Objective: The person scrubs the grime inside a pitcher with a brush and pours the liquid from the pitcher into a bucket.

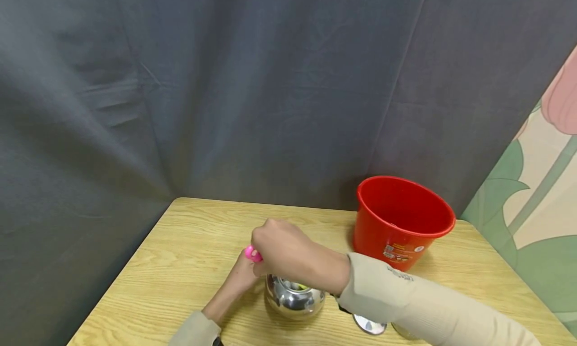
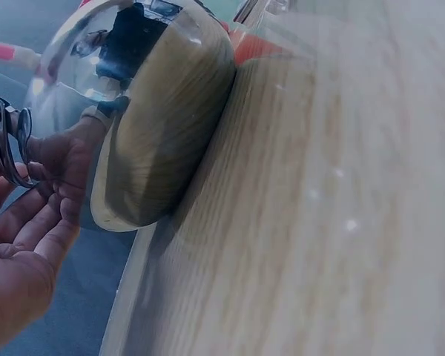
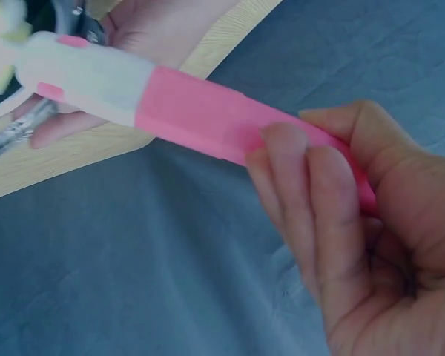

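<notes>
My right hand (image 1: pixel 284 246) grips the pink end of a pink-and-white handled brush (image 3: pixel 193 111); fingers and thumb close round it in the right wrist view. The handle slants down to a round, shiny metal pot (image 1: pixel 295 303) standing on the table. Its blurred white and yellow-green head (image 3: pixel 4 44) lies at the pot's mouth. My left hand (image 2: pixel 22 274) holds the pot's side, fingers along the wall, beside a metal hinge-like fitting (image 2: pixel 11 141). In the head view the right hand mostly hides it. The pot's curved wall mirrors fingers and table.
A red bucket (image 1: pixel 401 226) stands at the table's back right. By the right forearm, partly covered, lies a shiny round disc (image 1: pixel 369 325). The wood-grain table (image 1: pixel 194 241) backs onto a dark grey curtain (image 1: pixel 270 95), with a flower-patterned surface (image 1: pixel 532 201) at right.
</notes>
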A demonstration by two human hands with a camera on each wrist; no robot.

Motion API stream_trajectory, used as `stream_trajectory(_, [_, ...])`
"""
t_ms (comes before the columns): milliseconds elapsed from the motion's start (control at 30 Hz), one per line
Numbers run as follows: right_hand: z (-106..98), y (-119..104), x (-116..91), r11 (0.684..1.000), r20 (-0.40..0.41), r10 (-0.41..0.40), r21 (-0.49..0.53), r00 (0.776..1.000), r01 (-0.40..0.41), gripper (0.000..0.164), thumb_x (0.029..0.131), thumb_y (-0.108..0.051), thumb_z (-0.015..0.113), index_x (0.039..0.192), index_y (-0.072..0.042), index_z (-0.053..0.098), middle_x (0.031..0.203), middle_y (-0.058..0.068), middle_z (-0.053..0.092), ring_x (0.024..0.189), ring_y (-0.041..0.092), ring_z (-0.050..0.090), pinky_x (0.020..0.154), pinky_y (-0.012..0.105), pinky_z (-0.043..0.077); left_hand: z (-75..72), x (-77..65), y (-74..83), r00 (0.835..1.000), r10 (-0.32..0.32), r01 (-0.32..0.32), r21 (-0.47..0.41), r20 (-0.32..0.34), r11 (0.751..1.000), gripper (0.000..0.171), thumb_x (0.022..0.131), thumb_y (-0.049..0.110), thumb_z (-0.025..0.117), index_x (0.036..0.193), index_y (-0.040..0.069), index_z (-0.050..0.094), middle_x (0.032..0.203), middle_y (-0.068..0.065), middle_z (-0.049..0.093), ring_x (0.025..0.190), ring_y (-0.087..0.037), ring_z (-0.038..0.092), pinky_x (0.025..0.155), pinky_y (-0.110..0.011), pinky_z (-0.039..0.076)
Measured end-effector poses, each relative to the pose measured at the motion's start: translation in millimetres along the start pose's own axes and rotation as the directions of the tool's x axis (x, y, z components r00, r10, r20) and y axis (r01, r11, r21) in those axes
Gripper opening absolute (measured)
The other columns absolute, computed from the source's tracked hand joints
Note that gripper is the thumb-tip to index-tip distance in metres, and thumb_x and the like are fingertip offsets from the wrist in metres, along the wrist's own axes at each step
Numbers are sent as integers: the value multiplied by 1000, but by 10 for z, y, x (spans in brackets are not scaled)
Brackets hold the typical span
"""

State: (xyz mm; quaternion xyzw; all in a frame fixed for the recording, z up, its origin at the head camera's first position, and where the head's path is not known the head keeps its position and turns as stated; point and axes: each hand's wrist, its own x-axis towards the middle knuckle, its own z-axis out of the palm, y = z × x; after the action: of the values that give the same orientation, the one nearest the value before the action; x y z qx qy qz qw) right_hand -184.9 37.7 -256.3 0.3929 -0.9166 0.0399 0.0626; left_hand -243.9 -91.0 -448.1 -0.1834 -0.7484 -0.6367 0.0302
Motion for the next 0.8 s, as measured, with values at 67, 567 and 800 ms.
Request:
stream_trajectory(67, [-6, 43, -99, 1000, -44, -13, 18, 999, 14, 40, 67, -9, 77, 53, -17, 41, 51, -11, 28, 50, 4, 27, 39, 16, 23, -3, 15, -5, 999, -8, 10, -54, 32, 999, 9, 90, 0, 62, 95, -7, 65, 77, 2, 59, 70, -8, 51, 62, -19, 46])
stream_trajectory(567, [162, 256, -722, 989, -312, -91, 84, 946, 122, 27, 71, -3, 76, 60, -18, 57, 53, -14, 48, 49, 0, 42, 46, 9, 37, 37, 48, -53, 995, -9, 23, -142, 94, 990, 30, 98, 10, 57, 124, -3, 63, 126, -16, 61, 115, -27, 58, 94, -27, 50])
stream_trajectory(800, [310, 343, -1013, 978, -418, -137, 89, 898, 190, 17, 71, -5, 79, 76, -16, 66, 66, -12, 58, 58, 1, 52, 54, 9, 44, 43, 49, -58, 996, 7, 5, -140, 85, 990, 29, 98, 8, 56, 123, -5, 62, 125, -18, 61, 113, -27, 60, 93, -27, 50])
